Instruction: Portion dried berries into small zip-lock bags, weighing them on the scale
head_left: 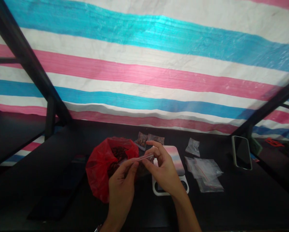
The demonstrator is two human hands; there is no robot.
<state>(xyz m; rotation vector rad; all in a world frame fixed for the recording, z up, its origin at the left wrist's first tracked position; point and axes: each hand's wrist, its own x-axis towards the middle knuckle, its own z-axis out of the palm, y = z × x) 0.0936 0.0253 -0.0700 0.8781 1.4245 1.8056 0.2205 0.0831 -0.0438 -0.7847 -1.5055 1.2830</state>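
Both hands pinch the top edge of a small clear zip bag [144, 169], which has a reddish strip along its mouth and something dark inside. My left hand [122, 185] grips the bag's left end between thumb and fingers. At the right end, my right hand [162, 166] holds the same edge. Behind my left hand stands an open red plastic bag [98, 170] with brown pieces [119, 154] in it. A white kitchen scale [175, 161] lies partly hidden beneath my right hand.
Two small filled bags [142, 139] lie behind the hands. Right of the scale are a crumpled clear bag [192, 147] and several flat zip bags [207, 174]. A phone [241, 152] leans upright at the right. Dark frame bars [30, 64] and striped sheeting [144, 74] rise behind the black table [219, 212].
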